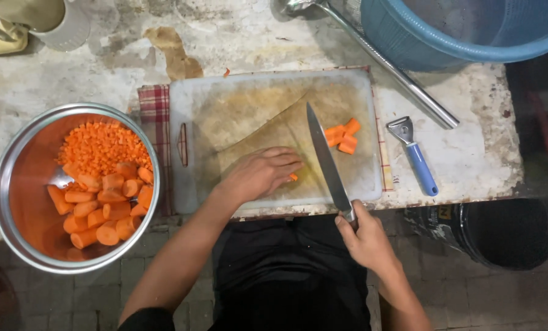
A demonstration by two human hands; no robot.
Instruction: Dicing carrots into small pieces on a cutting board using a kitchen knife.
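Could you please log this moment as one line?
left hand: on carrot piece | right hand: grips knife | cutting board

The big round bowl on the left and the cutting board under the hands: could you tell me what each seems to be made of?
The big round bowl holding carrot pieces looks like polished metal, probably stainless steel: its rim shines and its wall mirrors the orange. The pale rectangular cutting board looks like matte plastic, judging by its translucent white edges and moulded handle slot; its middle is stained brown.
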